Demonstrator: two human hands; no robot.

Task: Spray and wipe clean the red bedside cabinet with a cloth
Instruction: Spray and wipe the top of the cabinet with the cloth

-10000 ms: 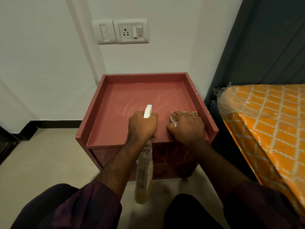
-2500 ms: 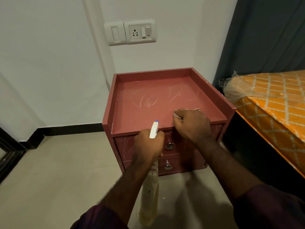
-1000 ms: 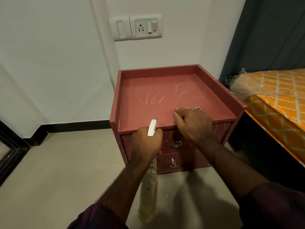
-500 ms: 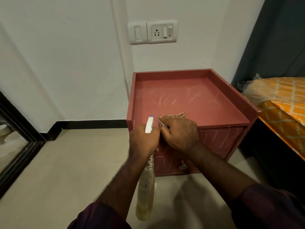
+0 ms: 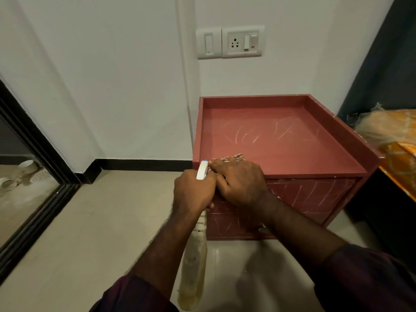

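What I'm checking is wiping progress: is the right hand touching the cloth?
Touching. The head view shows the right hand pressed onto the cloth, whose checked edge pokes out beyond it.

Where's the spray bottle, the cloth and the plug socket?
spray bottle (image 5: pixel 193 275): head view, on its yellowish lower body.
cloth (image 5: pixel 235 157): head view, on the checked edge that shows.
plug socket (image 5: pixel 235 42): head view, on its white face by the pin holes.

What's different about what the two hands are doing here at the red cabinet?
The left hand grips a spray bottle that hangs down in front of the red cabinet; the right hand holds a checked cloth on the cabinet's top. A ring shows only on the right hand. Both sit close together at the front left corner.
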